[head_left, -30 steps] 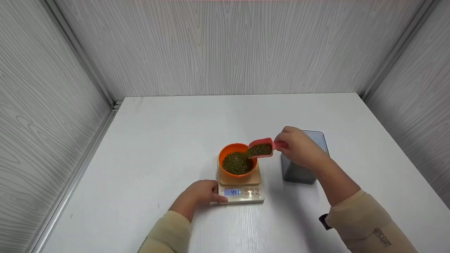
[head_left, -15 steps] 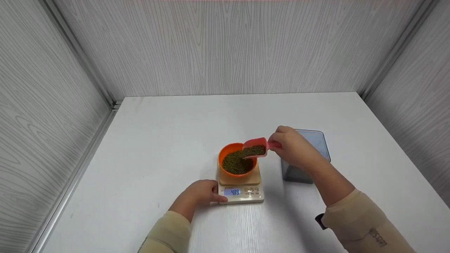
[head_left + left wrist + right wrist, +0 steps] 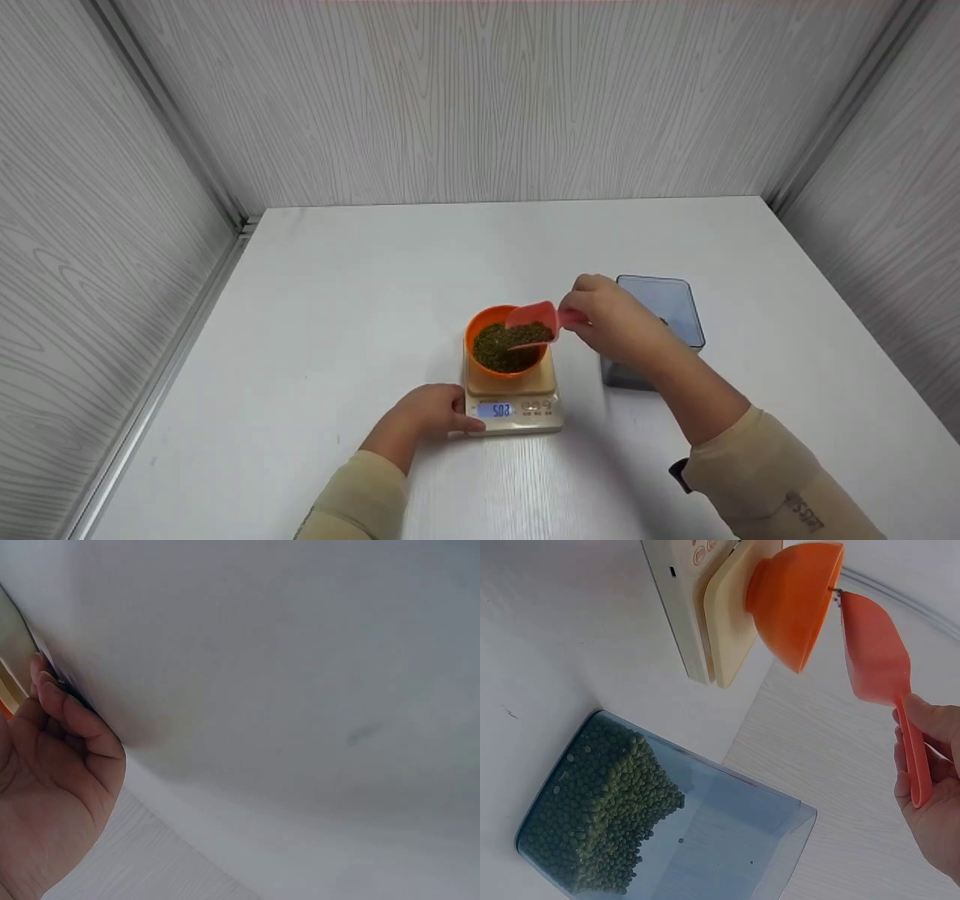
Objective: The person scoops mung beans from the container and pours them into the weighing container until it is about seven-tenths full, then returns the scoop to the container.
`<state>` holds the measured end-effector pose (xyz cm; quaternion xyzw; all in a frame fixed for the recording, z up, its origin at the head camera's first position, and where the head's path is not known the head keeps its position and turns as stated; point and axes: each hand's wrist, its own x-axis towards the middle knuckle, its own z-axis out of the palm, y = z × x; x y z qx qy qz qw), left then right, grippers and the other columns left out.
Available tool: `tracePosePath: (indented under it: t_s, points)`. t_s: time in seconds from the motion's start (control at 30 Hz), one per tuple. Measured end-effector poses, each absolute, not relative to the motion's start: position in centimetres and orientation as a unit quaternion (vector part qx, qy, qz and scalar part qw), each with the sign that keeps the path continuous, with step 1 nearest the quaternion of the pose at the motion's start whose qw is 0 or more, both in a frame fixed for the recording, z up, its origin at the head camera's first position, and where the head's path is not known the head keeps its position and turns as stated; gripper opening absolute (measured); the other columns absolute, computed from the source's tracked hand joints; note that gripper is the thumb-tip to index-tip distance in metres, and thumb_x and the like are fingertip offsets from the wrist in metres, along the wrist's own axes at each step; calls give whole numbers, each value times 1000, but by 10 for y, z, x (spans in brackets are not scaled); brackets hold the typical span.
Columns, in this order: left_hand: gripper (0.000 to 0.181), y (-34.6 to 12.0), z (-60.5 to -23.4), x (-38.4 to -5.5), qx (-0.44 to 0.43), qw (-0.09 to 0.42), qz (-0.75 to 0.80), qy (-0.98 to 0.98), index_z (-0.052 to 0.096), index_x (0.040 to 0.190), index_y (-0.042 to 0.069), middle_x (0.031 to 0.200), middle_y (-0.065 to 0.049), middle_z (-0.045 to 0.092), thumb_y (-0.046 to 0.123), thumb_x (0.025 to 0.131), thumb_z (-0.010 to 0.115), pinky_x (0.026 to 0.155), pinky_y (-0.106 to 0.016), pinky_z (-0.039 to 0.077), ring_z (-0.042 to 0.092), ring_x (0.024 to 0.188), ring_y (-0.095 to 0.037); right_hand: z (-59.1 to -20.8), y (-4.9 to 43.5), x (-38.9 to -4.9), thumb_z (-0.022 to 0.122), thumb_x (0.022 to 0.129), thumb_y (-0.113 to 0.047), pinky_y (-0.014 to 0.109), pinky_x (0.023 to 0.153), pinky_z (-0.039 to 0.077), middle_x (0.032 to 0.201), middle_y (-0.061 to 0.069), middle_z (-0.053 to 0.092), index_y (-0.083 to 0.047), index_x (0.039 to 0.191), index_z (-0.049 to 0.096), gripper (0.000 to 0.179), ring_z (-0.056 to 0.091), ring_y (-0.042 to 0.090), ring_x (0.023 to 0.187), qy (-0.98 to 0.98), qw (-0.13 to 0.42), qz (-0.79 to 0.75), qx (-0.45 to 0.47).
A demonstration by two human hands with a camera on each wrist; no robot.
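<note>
A red scoop (image 3: pixel 534 315) with green mung beans in it is held by its handle in my right hand (image 3: pixel 611 319). Its mouth tips over an orange bowl (image 3: pixel 481 324); in the right wrist view, a few beans fall between the scoop (image 3: pixel 874 649) and the bowl (image 3: pixel 791 604). Mung beans (image 3: pixel 491 351) lie in the bowl, which stands on a kitchen scale (image 3: pixel 536 424) with a lit display. My left hand (image 3: pixel 427 412) grips the scale's front left corner, thumb at the front, fingers curled against the side.
Right of the scale stands a clear bluish container (image 3: pixel 660 294), partly behind my right forearm. The right wrist view shows more mung beans (image 3: pixel 607 802) inside it. The white table (image 3: pixel 360 300) is bounded by grey wood-grain panels (image 3: pixel 480 105).
My right hand has moved left, bringing the scoop farther over the bowl and tilting it more. Beans have run out, and the display reading has climbed. My left hand stays in place.
</note>
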<state>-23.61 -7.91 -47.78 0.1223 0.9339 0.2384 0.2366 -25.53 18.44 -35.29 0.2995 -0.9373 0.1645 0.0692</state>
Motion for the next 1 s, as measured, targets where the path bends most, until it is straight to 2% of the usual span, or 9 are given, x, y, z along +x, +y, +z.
tracePosePath:
  t_s: [0.27, 0.63, 1.0]
  points:
    - [41, -79, -478, -237, 121, 239, 243, 932, 51, 73, 15, 67, 2, 46, 50, 72, 71, 62, -31, 34, 45, 70, -16, -349, 184, -250, 72, 76, -3, 26, 69, 47, 84, 1, 54, -10, 88, 69, 14, 48, 17, 81, -939, 66, 133, 309]
    - [40, -79, -480, -237, 115, 241, 249, 931, 50, 72, 14, 65, 2, 45, 47, 71, 73, 60, -31, 33, 44, 67, -15, -347, 190, -251, 73, 72, 2, 25, 67, 46, 82, 2, 55, -9, 85, 70, 17, 48, 16, 79, -921, 121, 131, 346]
    - [42, -78, -477, -236, 121, 236, 237, 935, 49, 71, 14, 64, 3, 44, 49, 71, 72, 59, -30, 33, 43, 65, -15, -330, 213, -250, 71, 76, 1, 30, 70, 48, 87, 3, 56, -7, 92, 68, 18, 49, 18, 85, -937, 105, 141, 302]
